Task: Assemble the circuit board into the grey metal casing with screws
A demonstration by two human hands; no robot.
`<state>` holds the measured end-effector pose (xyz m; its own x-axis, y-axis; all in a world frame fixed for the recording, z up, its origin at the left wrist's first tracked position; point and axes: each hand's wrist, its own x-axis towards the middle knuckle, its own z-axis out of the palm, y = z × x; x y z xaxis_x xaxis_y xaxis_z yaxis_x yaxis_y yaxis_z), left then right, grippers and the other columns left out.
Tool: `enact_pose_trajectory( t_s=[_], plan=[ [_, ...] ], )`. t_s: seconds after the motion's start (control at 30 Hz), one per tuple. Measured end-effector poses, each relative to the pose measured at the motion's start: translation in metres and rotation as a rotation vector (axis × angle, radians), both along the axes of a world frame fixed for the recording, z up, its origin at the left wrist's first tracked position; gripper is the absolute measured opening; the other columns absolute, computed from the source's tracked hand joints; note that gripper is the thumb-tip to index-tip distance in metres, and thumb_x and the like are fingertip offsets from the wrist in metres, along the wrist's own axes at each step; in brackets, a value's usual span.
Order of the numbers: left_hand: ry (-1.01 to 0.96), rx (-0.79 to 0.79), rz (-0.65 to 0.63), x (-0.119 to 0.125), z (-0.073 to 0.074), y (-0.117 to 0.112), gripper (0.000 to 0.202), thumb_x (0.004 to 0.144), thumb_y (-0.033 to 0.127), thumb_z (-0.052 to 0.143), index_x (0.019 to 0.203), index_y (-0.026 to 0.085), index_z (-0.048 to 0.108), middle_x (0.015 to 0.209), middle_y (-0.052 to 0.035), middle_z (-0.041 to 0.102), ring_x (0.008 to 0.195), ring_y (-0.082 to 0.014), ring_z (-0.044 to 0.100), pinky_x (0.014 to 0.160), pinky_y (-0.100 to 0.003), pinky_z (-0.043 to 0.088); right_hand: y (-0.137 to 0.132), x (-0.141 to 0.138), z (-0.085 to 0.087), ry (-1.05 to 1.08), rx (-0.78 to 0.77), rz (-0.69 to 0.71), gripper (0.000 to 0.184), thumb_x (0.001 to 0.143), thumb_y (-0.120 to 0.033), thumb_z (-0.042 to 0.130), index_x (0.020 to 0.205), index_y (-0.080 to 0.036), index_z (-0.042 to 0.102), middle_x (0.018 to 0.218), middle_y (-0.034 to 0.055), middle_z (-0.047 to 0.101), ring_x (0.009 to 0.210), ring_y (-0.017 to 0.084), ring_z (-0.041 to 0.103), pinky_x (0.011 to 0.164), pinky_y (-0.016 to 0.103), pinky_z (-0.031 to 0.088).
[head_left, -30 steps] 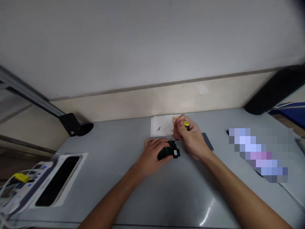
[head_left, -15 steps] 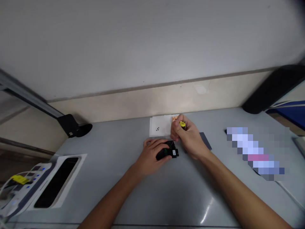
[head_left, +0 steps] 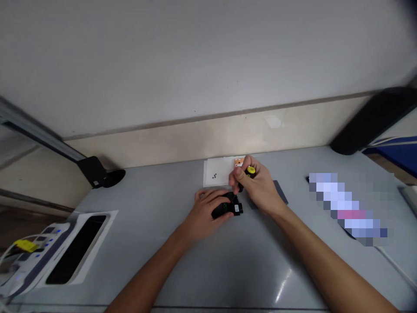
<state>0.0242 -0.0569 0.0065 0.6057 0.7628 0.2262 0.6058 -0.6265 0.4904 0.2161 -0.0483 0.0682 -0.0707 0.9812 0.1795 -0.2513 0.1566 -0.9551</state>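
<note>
My left hand (head_left: 206,214) is wrapped over a small black device (head_left: 236,209) with a green circuit part and a white label, pressing it to the grey table; its exact kind is unclear. In my right hand (head_left: 257,186) is a screwdriver (head_left: 250,171) with a black and yellow handle. Its tip points down at the upper right part of the device; the exact contact point is too small to make out. Just behind the hands lies a white paper sheet (head_left: 221,167) bearing several tiny black screws (head_left: 214,176).
A dark grey flat piece (head_left: 280,192) lies by my right wrist. On the left are a black phone (head_left: 78,248) and a white power strip (head_left: 39,256) with plugs. A blurred-out object (head_left: 348,208) lies on the right. A wall (head_left: 182,134) closes the back.
The screwdriver handle now leans more to the right, and more of it shows above my right hand. My left hand still holds the device in place.
</note>
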Motion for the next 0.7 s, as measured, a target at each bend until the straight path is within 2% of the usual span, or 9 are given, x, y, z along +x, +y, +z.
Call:
enact_pose_trajectory(
  t_s=[0.07,0.13,0.23,0.3,0.37,0.43,0.5,0.6,0.7],
  plan=[
    [-0.011,-0.005,0.004,0.0000,-0.0003,-0.0003,0.016,0.099,0.035,0.068,0.113,0.028,0.070,0.138,-0.0041,0.070,0.129,-0.0257,0.062,0.115,-0.048,0.034,0.0011,-0.0012,-0.0009,-0.001,0.011,-0.065,0.055,0.078,-0.067,0.078,0.072,-0.024,0.045,0.051,-0.0080,0.053,0.046,0.009,0.046,0.052,0.026,0.037],
    [-0.020,-0.004,0.010,0.0002,-0.0008,-0.0005,0.015,0.098,0.034,0.069,0.112,0.027,0.070,0.137,-0.0040,0.070,0.128,-0.0257,0.063,0.115,-0.049,0.034,0.0022,-0.0015,-0.0008,0.052,0.009,-0.044,0.054,0.081,-0.075,0.069,0.076,-0.024,0.052,0.051,-0.0085,0.046,0.048,0.010,0.043,0.052,0.027,0.036],
    [-0.028,0.000,0.016,0.0006,-0.0007,-0.0006,0.015,0.096,0.033,0.071,0.110,0.027,0.069,0.137,-0.0040,0.070,0.127,-0.0257,0.064,0.114,-0.049,0.035,0.0031,-0.0006,0.0013,0.153,-0.033,0.047,0.053,0.091,-0.075,0.056,0.092,-0.023,0.067,0.059,-0.0056,0.049,0.054,0.012,0.046,0.056,0.029,0.039],
    [-0.027,0.000,0.017,0.0007,0.0001,-0.0007,0.014,0.096,0.032,0.071,0.109,0.027,0.068,0.136,-0.0039,0.071,0.126,-0.0257,0.064,0.114,-0.049,0.035,0.0029,0.0002,0.0030,0.145,-0.043,0.049,0.049,0.092,-0.070,0.058,0.095,-0.022,0.070,0.066,-0.0032,0.056,0.061,0.013,0.052,0.062,0.029,0.042],
    [-0.025,0.001,0.014,0.0008,0.0008,-0.0007,0.014,0.097,0.033,0.071,0.110,0.028,0.069,0.136,-0.0037,0.071,0.126,-0.0260,0.064,0.114,-0.050,0.035,0.0023,0.0008,0.0040,0.088,-0.039,0.010,0.046,0.088,-0.068,0.066,0.087,-0.022,0.068,0.072,-0.0009,0.062,0.070,0.014,0.060,0.069,0.030,0.045],
    [-0.023,0.004,0.008,0.0006,0.0009,-0.0006,0.015,0.097,0.034,0.070,0.110,0.028,0.070,0.135,-0.0038,0.071,0.125,-0.0261,0.064,0.114,-0.050,0.036,0.0016,0.0007,0.0043,0.088,-0.057,-0.028,0.048,0.080,-0.067,0.076,0.078,-0.022,0.060,0.080,0.0002,0.067,0.077,0.015,0.066,0.074,0.030,0.048],
    [-0.022,0.010,0.006,0.0004,0.0003,-0.0005,0.014,0.097,0.035,0.069,0.110,0.028,0.070,0.135,-0.0042,0.071,0.125,-0.0260,0.064,0.114,-0.050,0.036,0.0013,0.0003,0.0038,0.138,-0.094,-0.047,0.054,0.073,-0.066,0.082,0.075,-0.023,0.050,0.084,-0.0008,0.068,0.073,0.015,0.068,0.071,0.030,0.049],
    [-0.029,0.016,0.005,0.0000,-0.0012,-0.0005,0.014,0.097,0.034,0.069,0.110,0.027,0.070,0.136,-0.0043,0.071,0.126,-0.0257,0.064,0.115,-0.049,0.036,0.0022,-0.0003,0.0019,0.154,-0.097,-0.055,0.057,0.074,-0.064,0.083,0.075,-0.025,0.042,0.066,-0.0065,0.057,0.054,0.010,0.055,0.058,0.027,0.042],
    [-0.040,0.015,0.010,-0.0005,-0.0026,-0.0008,0.015,0.098,0.034,0.068,0.112,0.028,0.070,0.136,-0.0042,0.071,0.126,-0.0252,0.064,0.114,-0.049,0.036,0.0046,0.0006,0.0002,0.191,-0.077,-0.050,0.050,0.081,-0.067,0.076,0.080,-0.025,0.049,0.060,-0.0082,0.044,0.051,0.009,0.042,0.054,0.027,0.035]
  ],
)
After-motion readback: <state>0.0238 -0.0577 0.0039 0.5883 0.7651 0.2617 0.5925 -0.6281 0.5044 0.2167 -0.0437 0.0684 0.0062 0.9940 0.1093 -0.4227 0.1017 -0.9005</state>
